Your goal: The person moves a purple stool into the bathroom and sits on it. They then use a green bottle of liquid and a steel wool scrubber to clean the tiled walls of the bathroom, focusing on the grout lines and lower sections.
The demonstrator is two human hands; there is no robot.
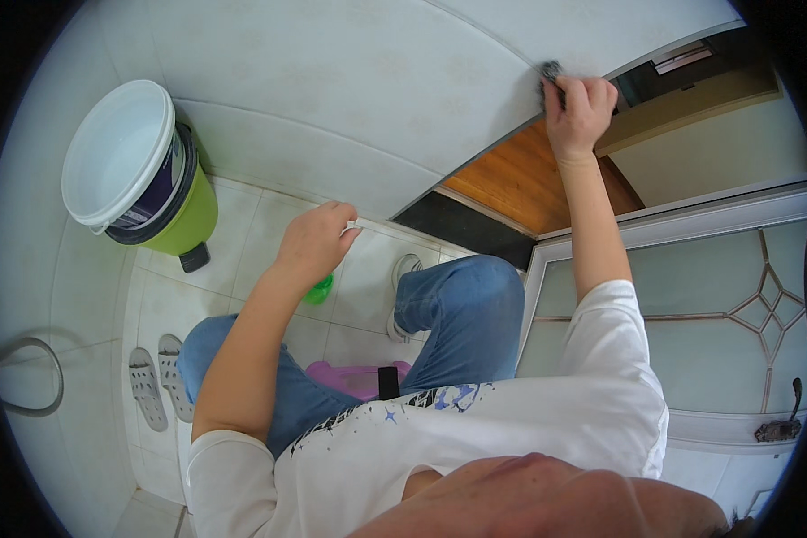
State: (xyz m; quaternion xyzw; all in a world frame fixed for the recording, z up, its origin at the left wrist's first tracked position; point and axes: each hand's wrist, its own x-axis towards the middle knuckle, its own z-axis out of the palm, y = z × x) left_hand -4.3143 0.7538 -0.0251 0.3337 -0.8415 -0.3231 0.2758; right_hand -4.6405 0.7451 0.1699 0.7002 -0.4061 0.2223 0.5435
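My right hand (578, 114) grips a dark scrubbing pad (551, 77), possibly steel wool, against the white tiled wall (410, 74) close to the doorway edge. My left hand (316, 242) is above the floor near the foot of the wall, fingers curled and thumb a little apart; I see no clear object in it. Just below that hand is a green object (319, 290), partly hidden by my wrist and forearm. A pink plastic item with a black band (350, 376) shows between my legs.
At left, a white bucket (118, 151) sits on a lime-green pedal bin (188, 218). Grey slippers (148, 390) lie on the tiled floor, near a grey hose (60, 376). To the right are a dark threshold (467, 218), wooden flooring (511, 178) and a glass-paneled door (679, 276).
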